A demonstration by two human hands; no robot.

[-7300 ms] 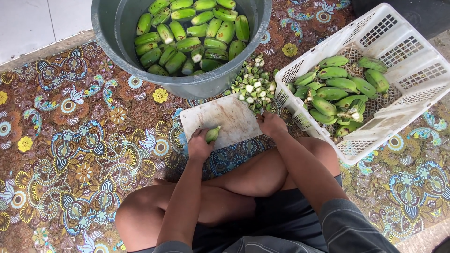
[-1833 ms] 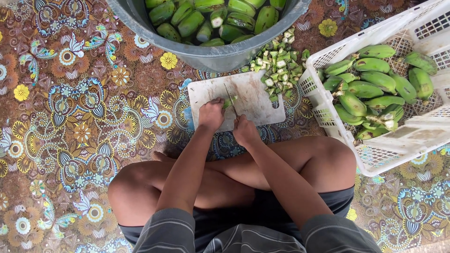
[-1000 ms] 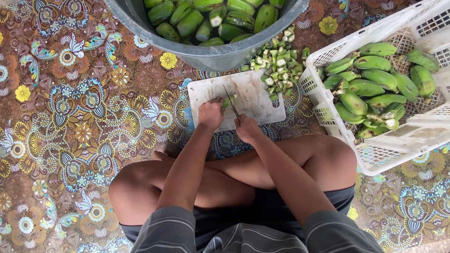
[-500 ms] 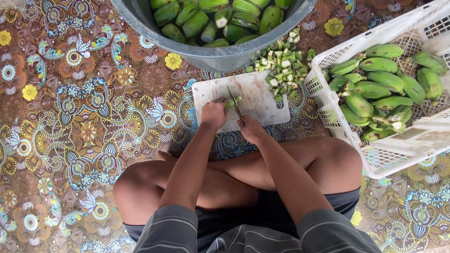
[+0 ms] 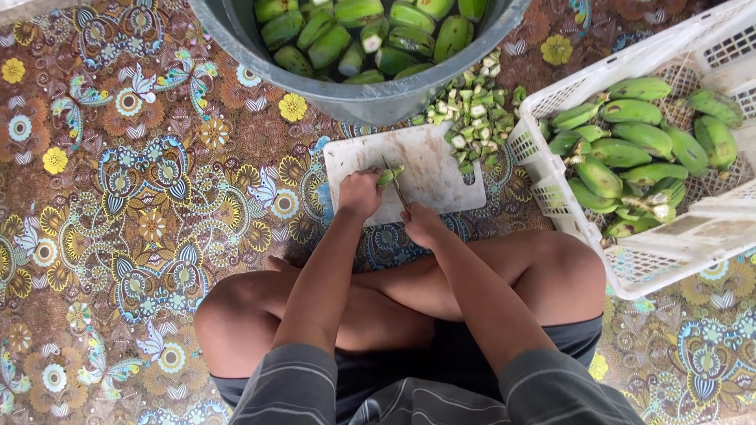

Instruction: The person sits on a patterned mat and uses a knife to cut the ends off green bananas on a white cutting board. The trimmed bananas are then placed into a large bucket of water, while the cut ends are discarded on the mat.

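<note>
The person wears a short-sleeved shirt (image 5: 409, 393) in grey with thin darker stripes, the sleeves ending above the elbows. Dark grey shorts (image 5: 472, 354) cover the lap and stop above the knees. Forearms, both hands (image 5: 360, 191) and legs are bare, with no watch or ring showing.

No packages, labels, signs, screens visible anywhere.

Patterned floral floor mat (image 5: 134, 205) in daylight.
</note>
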